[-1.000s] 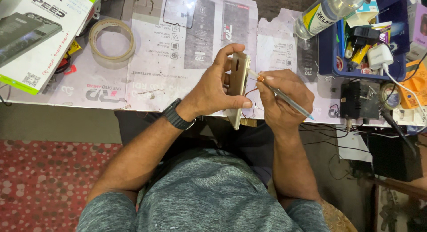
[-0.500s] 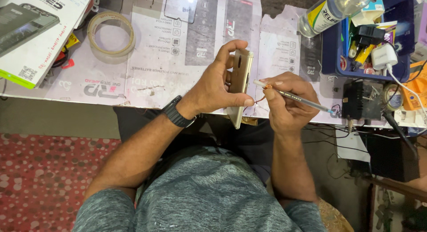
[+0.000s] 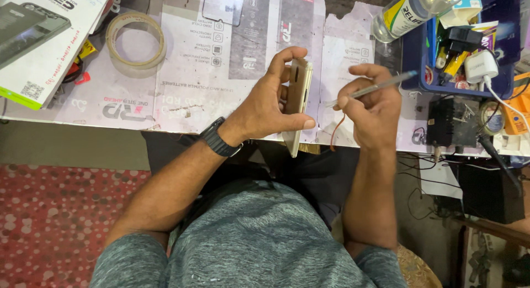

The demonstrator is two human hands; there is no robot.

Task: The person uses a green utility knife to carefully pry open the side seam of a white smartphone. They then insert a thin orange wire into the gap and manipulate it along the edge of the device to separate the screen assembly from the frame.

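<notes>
Looking down from the head camera, I see my left hand [image 3: 270,103] holding a gold phone [image 3: 298,100] up on its edge, just over the front edge of the table [image 3: 99,108]. My fingers are curled around the phone, with the thumb pressed on its lower side. A black watch [image 3: 220,138] sits on that wrist.

My right hand [image 3: 372,108] is just beside the phone and not touching it. It is closed around a thin silver tool [image 3: 370,89]. The tool's tip points toward the phone and stops close to it. The tool looks a bit blurry, so I cannot tell what kind of tip it has.

On the table I see 1 roll of clear tape [image 3: 136,43] far to the left, near a white box [image 3: 44,40]. A clear bottle [image 3: 411,12] lies at the top right, next to a blue tray [image 3: 458,88] full of small things. White printed sheets [image 3: 187,73] cover the table under my hands.
</notes>
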